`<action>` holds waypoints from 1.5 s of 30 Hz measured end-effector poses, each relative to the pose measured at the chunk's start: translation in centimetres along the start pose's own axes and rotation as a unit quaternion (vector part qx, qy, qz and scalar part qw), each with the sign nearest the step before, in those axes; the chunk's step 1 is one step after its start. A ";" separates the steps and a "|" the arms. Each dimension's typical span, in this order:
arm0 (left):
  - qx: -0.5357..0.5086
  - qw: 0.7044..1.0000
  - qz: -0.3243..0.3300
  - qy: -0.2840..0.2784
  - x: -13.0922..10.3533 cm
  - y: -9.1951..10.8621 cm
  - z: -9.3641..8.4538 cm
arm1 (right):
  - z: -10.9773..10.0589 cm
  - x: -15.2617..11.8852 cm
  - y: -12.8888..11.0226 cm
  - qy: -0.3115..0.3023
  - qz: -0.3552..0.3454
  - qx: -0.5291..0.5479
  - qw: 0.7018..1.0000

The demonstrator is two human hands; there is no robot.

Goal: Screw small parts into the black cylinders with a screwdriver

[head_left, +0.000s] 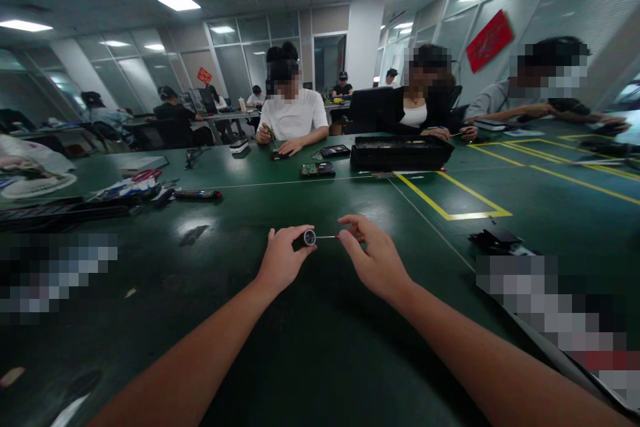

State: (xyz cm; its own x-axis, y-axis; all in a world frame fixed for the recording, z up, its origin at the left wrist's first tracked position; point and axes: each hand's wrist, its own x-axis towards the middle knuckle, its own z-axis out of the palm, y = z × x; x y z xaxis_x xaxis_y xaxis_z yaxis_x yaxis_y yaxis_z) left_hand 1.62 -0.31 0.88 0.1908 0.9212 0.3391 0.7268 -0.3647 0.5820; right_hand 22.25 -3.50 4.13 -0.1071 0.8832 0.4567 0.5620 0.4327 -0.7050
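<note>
My left hand point(286, 255) is closed around a small black cylinder with a pale ring on its round end point(309, 237); its kind I cannot make out. In my right hand point(374, 255) is a thin screwdriver point(327, 237), its red handle mostly hidden by the fingers. The slim metal shaft points left, and its tip reaches the ringed end of the cylinder. Whether the tip touches or enters it is too small to tell. Both hands are held over the green table, in the middle of the view.
A long black casing point(401, 153) and a hard drive with a green circuit board point(317, 169) lie farther off on the green table point(310, 347). Yellow tape point(479, 216) marks the right side. Tools and cables point(133, 188) lie left. A person in white point(295, 113) works opposite.
</note>
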 end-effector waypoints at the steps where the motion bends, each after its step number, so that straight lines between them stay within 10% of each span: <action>1: 0.001 1.000 -0.002 0.001 0.0 0.0 0.0 | 0.0 0.1 0.0 -0.006 0.015 -0.001 1.000; 23: -0.012 1.000 0.020 -0.014 -0.2 0.2 0.0 | -0.4 -0.1 -0.1 -0.032 -0.021 -0.017 0.999; 34: -0.002 1.000 0.013 -0.019 -0.3 0.6 0.0 | 0.3 0.1 0.3 0.025 0.058 0.091 0.994; 40: 0.016 0.999 0.048 -0.008 -0.3 1.0 -0.2 | 1.3 1.1 2.4 0.090 0.200 0.339 0.915; 45: 0.014 0.999 0.022 -0.044 -0.3 1.0 0.3 | 1.4 1.4 3.3 0.152 0.234 0.297 0.913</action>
State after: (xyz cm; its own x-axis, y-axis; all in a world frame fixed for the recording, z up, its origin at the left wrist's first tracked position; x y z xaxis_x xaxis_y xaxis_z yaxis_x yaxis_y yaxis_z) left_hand 2.44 -0.91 1.12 0.2786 0.9132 0.2975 0.7344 -0.4022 0.5468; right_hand 22.77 -0.58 1.65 0.3141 0.9445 0.0962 -0.0665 0.1230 -0.9902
